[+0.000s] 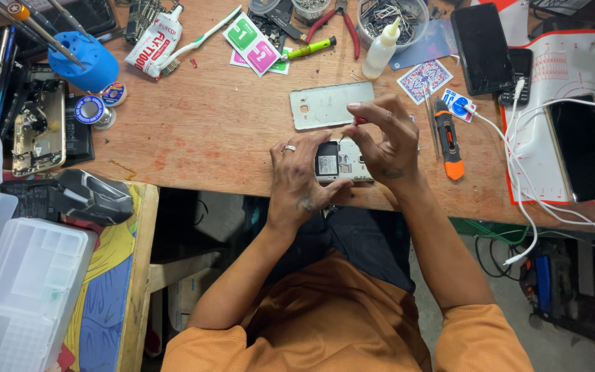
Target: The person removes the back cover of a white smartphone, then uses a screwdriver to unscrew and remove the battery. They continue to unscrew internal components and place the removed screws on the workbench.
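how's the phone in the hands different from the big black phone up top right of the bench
The opened phone lies back up, cover off, with its inner parts showing; the black phone lies whole, its dark screen up. The opened phone is held by the left hand and right hand; the black phone lies untouched. Both rest on the wooden bench.

An opened silver phone body [342, 164] lies near the front edge of the brown wooden worktop [215, 131], between the left hand [302, 180] and the right hand [383, 141]. Just behind it lies a flat grey metal back cover [325, 105]. To the right of the right hand lies an orange and black utility knife [447, 141], and further right a white cable [518, 172] runs over a white work mat [566, 69]. A black slab phone [583, 148] lies on that mat. A white squeeze bottle [383, 49] stands behind the back cover.
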